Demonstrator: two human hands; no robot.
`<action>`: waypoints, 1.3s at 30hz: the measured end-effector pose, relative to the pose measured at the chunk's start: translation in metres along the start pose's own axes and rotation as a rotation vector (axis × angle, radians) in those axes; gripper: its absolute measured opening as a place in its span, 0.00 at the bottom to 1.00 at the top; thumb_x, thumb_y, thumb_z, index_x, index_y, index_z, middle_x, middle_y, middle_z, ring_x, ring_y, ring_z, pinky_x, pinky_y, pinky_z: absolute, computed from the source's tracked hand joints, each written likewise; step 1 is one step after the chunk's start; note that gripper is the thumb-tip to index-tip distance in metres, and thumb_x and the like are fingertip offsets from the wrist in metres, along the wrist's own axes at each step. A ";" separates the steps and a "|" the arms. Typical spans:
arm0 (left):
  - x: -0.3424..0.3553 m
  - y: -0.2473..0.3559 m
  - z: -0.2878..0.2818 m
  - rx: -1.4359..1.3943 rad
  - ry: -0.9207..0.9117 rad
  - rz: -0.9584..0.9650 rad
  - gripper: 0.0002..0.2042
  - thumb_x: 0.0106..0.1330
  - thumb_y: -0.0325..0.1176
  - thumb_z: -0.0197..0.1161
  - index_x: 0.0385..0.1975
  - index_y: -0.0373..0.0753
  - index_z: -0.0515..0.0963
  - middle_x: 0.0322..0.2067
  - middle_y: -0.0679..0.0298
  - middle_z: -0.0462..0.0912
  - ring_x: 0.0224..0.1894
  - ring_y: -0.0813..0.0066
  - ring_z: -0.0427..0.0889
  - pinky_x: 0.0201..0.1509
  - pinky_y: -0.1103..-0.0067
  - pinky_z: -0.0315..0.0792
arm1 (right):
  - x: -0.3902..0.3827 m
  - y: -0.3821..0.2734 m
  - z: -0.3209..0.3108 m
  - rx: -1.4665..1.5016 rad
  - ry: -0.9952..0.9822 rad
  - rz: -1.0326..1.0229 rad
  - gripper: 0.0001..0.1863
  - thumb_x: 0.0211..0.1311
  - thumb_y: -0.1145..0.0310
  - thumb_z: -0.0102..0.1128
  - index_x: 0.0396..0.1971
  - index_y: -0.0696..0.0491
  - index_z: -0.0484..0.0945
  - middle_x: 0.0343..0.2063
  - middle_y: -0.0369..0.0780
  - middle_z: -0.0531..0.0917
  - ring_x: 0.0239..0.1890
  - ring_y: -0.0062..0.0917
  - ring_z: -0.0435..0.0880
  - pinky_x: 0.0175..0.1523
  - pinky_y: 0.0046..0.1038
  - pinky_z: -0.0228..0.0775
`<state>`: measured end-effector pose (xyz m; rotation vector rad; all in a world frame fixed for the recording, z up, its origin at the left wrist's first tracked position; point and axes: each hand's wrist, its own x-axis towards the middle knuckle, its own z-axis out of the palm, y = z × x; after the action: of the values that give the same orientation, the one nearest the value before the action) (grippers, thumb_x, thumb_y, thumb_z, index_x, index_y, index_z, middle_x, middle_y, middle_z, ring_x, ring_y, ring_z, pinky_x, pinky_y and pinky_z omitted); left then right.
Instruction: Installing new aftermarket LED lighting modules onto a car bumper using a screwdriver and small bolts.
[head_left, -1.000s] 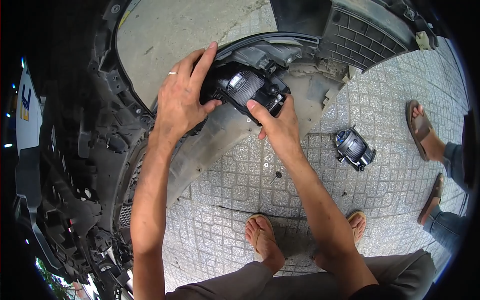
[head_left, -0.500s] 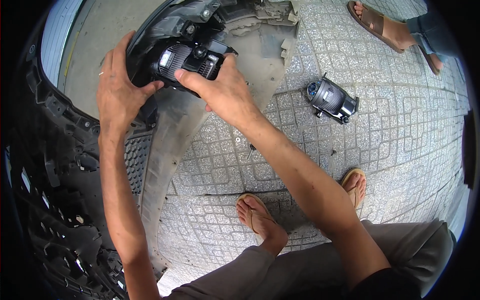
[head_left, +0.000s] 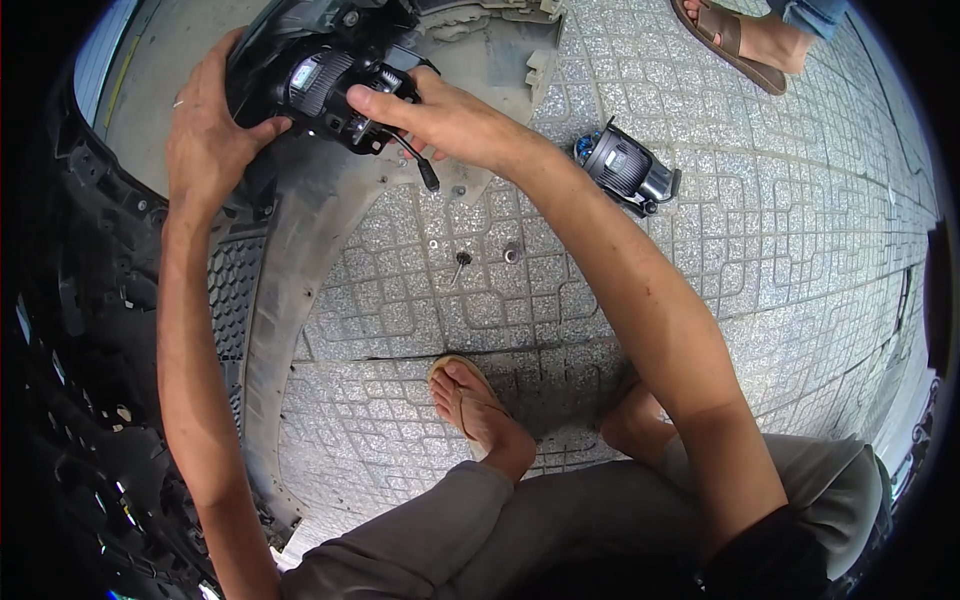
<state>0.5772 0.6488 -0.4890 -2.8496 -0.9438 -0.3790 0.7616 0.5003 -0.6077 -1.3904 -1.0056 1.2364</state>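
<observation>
A black projector fog lamp (head_left: pixel 312 88) with a ribbed body sits against the inside of a car bumper (head_left: pixel 120 190) at the upper left. My right hand (head_left: pixel 450 118) grips the lamp's right side, its thumb on top and fingers underneath. From beneath that hand a short black cable with a plug (head_left: pixel 428 178) hangs out. My left hand (head_left: pixel 203 135) is wrapped over the bumper's edge, its thumb reaching the lamp's near left side. Its fingertips are hidden behind the edge. How the lamp is fastened does not show.
On the patterned paving lies a second projector lamp (head_left: pixel 622 168) with a bluish lens. A screw (head_left: pixel 460 264), a nut (head_left: pixel 511 252) and a small washer (head_left: pixel 433 244) lie nearer. Another person's sandalled foot (head_left: pixel 745 48) stands at the upper right.
The view has shifted, so everything sits further left and higher. The lamp's cable and plug now hang out below my right hand. Both hands keep their places at the lamp and bumper.
</observation>
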 end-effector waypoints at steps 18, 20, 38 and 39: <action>0.000 0.006 -0.002 -0.053 0.016 -0.064 0.50 0.41 0.25 0.83 0.71 0.52 0.66 0.61 0.60 0.78 0.64 0.54 0.76 0.67 0.62 0.73 | -0.165 -0.039 -0.158 -1.085 -0.472 0.046 0.14 0.70 0.62 0.64 0.49 0.53 0.78 0.38 0.40 0.84 0.39 0.33 0.88 0.45 0.38 0.84; -0.003 0.008 -0.008 -0.050 -0.029 -0.092 0.51 0.41 0.25 0.83 0.71 0.50 0.65 0.63 0.59 0.77 0.66 0.54 0.74 0.70 0.62 0.72 | -0.218 -0.020 -0.160 -1.100 -0.523 0.062 0.13 0.68 0.62 0.65 0.47 0.51 0.78 0.42 0.39 0.83 0.42 0.36 0.88 0.45 0.39 0.84; 0.003 0.019 -0.012 -0.024 -0.049 -0.100 0.51 0.40 0.28 0.84 0.71 0.49 0.64 0.62 0.58 0.76 0.66 0.54 0.73 0.71 0.62 0.71 | -0.243 0.121 -0.125 -1.310 -0.582 -0.194 0.13 0.65 0.71 0.55 0.49 0.52 0.72 0.46 0.44 0.76 0.45 0.38 0.87 0.40 0.38 0.85; 0.003 0.017 -0.010 -0.022 -0.057 -0.098 0.52 0.40 0.28 0.84 0.71 0.49 0.64 0.62 0.58 0.76 0.66 0.54 0.74 0.71 0.62 0.70 | -0.238 0.113 -0.121 -1.249 -0.551 -0.191 0.12 0.66 0.70 0.55 0.48 0.52 0.73 0.43 0.43 0.76 0.43 0.38 0.87 0.39 0.38 0.84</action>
<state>0.5881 0.6348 -0.4795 -2.8560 -1.0993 -0.3210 0.8456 0.2321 -0.6770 -1.7692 -2.4951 0.8125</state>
